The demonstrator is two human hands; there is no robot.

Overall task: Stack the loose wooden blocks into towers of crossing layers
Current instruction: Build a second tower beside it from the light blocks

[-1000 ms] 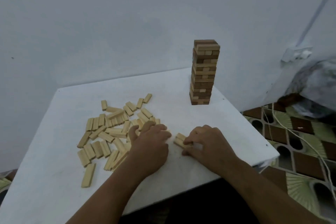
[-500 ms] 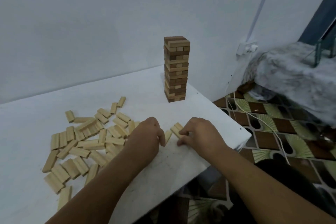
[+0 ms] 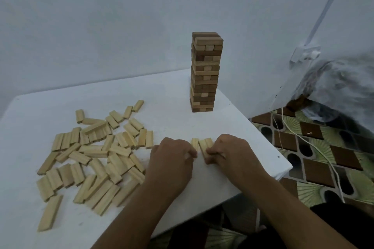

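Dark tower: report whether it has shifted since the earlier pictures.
No. The dark tower stands at the same spot by the table's far right edge; only the camera has swung.

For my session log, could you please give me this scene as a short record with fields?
surface: white table
finished tower: mixed dark and light blocks, upright, far right
loose pile: pale blocks, scattered on the left
new base: three blocks side by side
left hand: fingers curled at the base's left block
right hand: pinches the right blocks
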